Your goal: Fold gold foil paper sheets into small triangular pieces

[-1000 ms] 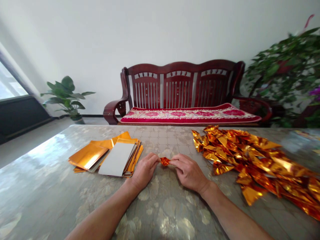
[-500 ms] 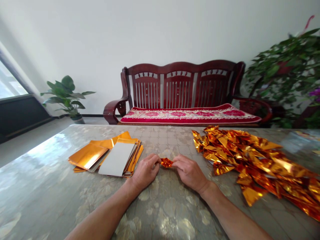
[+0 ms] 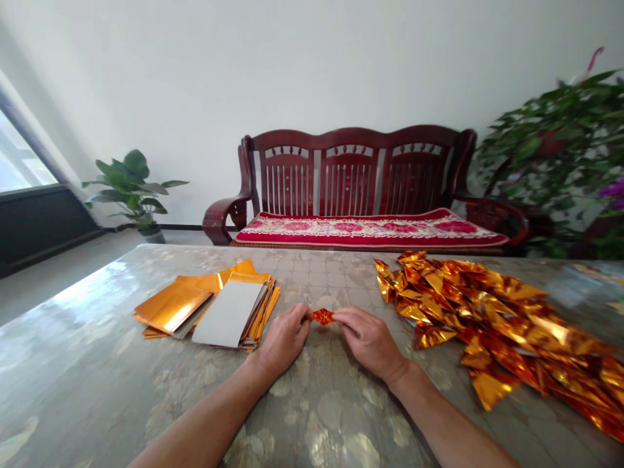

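Note:
Between my two hands is a small piece of shiny orange-gold foil paper (image 3: 323, 317), folded and creased, held just above the table. My left hand (image 3: 286, 333) pinches its left end with thumb and fingers. At its right end, my right hand (image 3: 366, 338) grips with the fingertips. A stack of flat gold foil paper sheets (image 3: 173, 302) lies left of my left hand, with a pale grey sheet side (image 3: 228, 314) facing up on top. To the right of my right hand spreads a heap of folded gold foil pieces (image 3: 468, 302).
Everything rests on a table (image 3: 160, 396) with a glossy, patterned clear cover. Clear plastic (image 3: 582, 283) lies at the far right. Beyond the table stands a dark red wooden bench (image 3: 348, 179) with a red floral cushion (image 3: 365, 227). Potted plants (image 3: 131, 188) flank it.
The view has tilted slightly upward. Both hands still hold the foil piece by its ends, and it now looks a little flatter and more diamond-shaped in the middle.

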The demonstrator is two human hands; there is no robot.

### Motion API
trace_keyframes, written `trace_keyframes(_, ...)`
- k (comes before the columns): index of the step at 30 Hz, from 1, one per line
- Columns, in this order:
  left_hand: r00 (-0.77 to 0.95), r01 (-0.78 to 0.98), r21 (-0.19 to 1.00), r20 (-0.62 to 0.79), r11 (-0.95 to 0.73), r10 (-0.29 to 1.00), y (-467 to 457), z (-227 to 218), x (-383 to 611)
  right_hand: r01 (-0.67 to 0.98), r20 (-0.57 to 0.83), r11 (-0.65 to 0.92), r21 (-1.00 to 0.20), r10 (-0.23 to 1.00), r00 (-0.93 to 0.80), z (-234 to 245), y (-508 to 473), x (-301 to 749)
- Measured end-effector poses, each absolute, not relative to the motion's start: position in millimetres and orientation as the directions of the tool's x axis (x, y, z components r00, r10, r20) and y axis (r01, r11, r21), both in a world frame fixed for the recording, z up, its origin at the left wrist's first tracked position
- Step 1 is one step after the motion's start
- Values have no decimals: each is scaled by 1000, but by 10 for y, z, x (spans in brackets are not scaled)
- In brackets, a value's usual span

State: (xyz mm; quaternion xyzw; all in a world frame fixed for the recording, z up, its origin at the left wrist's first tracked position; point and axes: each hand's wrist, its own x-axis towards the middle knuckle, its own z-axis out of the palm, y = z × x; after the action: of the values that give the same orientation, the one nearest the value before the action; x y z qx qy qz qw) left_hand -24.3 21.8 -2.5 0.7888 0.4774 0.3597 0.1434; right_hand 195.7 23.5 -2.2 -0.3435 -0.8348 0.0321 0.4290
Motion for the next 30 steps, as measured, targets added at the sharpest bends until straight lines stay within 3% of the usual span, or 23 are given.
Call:
trace_keyframes(10, 284, 597, 635, 405, -491, 869, 229, -21, -225, 550, 687, 730, -405, 640, -345, -28, 229, 1908)
trace_keyframes(19, 277, 599, 625, 426, -501, 861, 240, -36, -230, 535, 714, 758, -374, 603, -356, 22, 215, 1909)
trace_keyframes(30, 148, 646, 605, 500, -466, 853, 264, -109, -273, 646, 771, 667, -371, 609, -187, -38, 250, 2003)
